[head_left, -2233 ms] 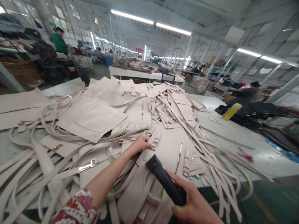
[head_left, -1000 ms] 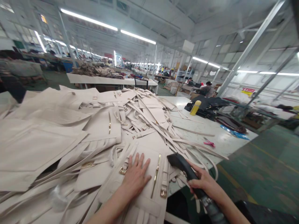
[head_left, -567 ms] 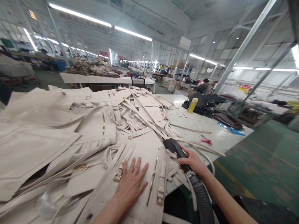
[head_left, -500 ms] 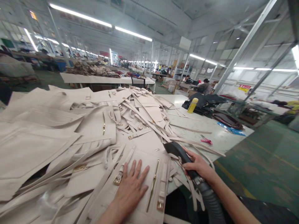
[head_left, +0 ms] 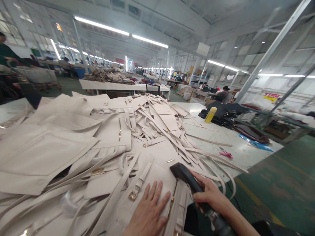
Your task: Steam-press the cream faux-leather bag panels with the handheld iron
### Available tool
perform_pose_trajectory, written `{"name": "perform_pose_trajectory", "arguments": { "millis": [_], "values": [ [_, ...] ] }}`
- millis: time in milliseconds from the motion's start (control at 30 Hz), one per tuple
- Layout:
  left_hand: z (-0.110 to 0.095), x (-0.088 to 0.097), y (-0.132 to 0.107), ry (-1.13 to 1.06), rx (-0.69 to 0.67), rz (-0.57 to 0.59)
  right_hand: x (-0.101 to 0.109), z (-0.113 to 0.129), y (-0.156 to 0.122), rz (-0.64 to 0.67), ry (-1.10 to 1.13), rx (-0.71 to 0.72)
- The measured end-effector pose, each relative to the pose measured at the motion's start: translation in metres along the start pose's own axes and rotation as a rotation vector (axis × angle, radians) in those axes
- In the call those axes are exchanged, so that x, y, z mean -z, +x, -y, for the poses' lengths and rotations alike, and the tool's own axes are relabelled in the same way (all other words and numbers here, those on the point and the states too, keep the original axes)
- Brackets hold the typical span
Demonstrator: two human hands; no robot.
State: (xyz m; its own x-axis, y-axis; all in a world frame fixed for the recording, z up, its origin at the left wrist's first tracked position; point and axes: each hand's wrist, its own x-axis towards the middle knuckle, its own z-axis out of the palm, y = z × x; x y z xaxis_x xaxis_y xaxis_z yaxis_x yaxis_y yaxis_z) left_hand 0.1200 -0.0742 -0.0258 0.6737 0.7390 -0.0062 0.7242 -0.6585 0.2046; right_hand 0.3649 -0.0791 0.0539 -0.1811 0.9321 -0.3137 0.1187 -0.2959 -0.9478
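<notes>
My left hand (head_left: 152, 208) lies flat with fingers spread on a cream leather-like bag panel (head_left: 157, 172). A gold buckle on a strap (head_left: 133, 194) is just left of its fingers, and a gold zipper (head_left: 173, 198) runs to its right. My right hand (head_left: 209, 193) is wrapped round a black vacuum nozzle (head_left: 188, 178) with a hose behind it. The nozzle's flat tip is over the panel near the zipper's upper end; whether it touches cannot be made out. Cream straps (head_left: 214, 157) trail beyond the right hand.
A big heap of cream bag pieces (head_left: 66, 147) covers the left and middle of the table (head_left: 206, 132). Pink-handled scissors (head_left: 225, 154), a yellow bottle (head_left: 210, 115) and black bags (head_left: 226, 109) are on the right. A person (head_left: 10, 54) stands at the far left.
The vacuum nozzle has moved from the panel's right edge inward, towards the zipper's upper end. My left hand stays flat on the panel. The view has turned slightly left, bringing a person into sight.
</notes>
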Motion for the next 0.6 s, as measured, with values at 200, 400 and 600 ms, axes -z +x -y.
{"name": "perform_pose_trajectory", "arguments": {
  "millis": [200,400,600],
  "values": [
    [-0.005,-0.002,-0.002,-0.046,-0.024,0.039,-0.032,0.037,0.069,0.273,-0.062,-0.023],
    [-0.002,-0.006,-0.005,-0.07,-0.046,-0.019,-0.055,0.049,0.13,0.263,-0.058,0.013],
    [0.023,0.013,-0.014,-0.047,0.174,-0.414,-0.05,0.05,0.103,0.092,-0.029,0.173]
  ]
}}
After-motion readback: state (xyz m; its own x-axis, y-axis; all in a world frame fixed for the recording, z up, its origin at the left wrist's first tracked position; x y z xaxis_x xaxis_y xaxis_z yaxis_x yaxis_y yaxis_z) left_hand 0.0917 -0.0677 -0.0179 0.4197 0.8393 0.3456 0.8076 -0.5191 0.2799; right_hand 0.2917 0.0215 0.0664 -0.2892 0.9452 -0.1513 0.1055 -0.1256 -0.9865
